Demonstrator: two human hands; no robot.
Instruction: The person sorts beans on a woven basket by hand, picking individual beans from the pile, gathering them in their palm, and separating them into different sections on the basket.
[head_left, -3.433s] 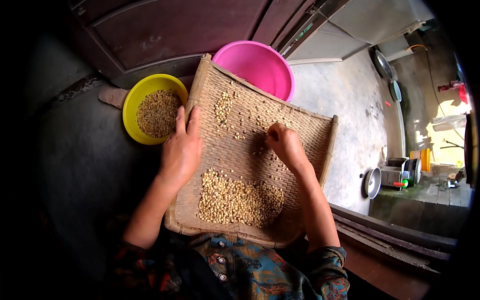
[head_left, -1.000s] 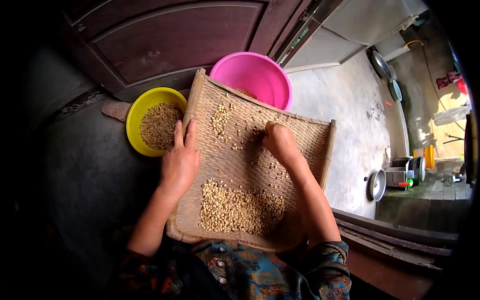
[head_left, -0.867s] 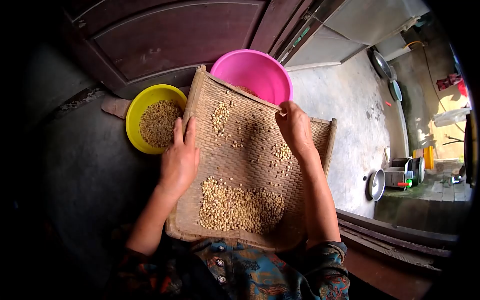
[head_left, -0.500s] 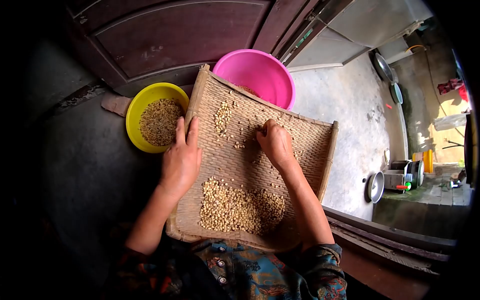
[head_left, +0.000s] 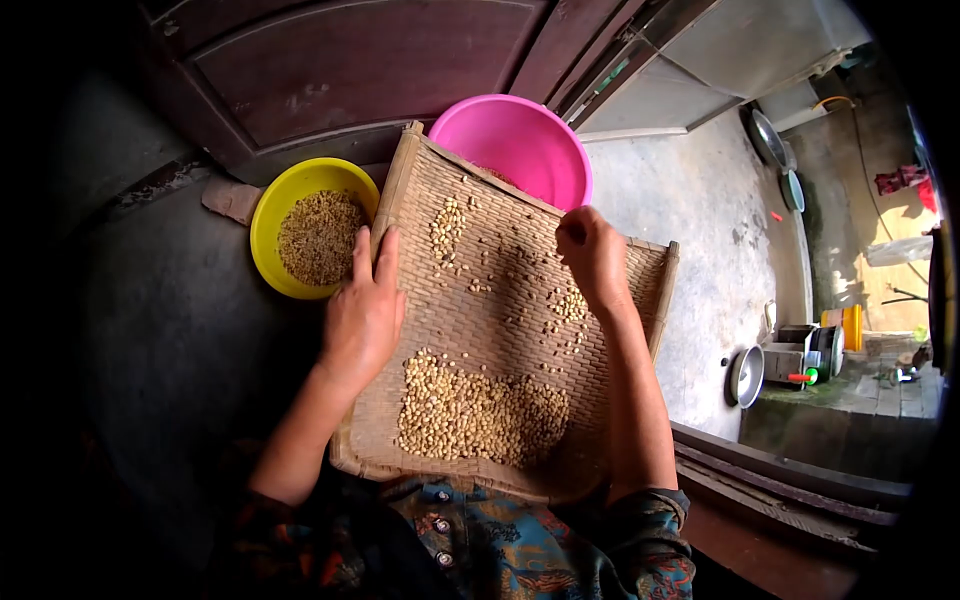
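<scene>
A woven bamboo tray (head_left: 480, 335) lies tilted in front of me, its far edge beside the pink basin. A dense pile of pale beans (head_left: 480, 412) rests on its near part, with smaller groups and loose beans farther up. My left hand (head_left: 363, 315) grips the left rim, two fingers stretched along the wood and the thumb out of sight. Over the far right part of the tray, near its far edge, my right hand (head_left: 594, 255) is closed in a pinch; whatever its fingertips hold is hidden.
A yellow bowl (head_left: 262, 235) of small brownish pieces stands left of the tray. Behind the tray is a pink basin (head_left: 520, 130) with some reddish-brown bits. A dark red door (head_left: 360, 70) rises beyond them. On the right are a metal bowl (head_left: 747, 376) and a raised door sill (head_left: 790, 478).
My right hand has moved from the middle of the upper tray toward its far right edge, uncovering a small group of beans. My left hand keeps its place on the rim.
</scene>
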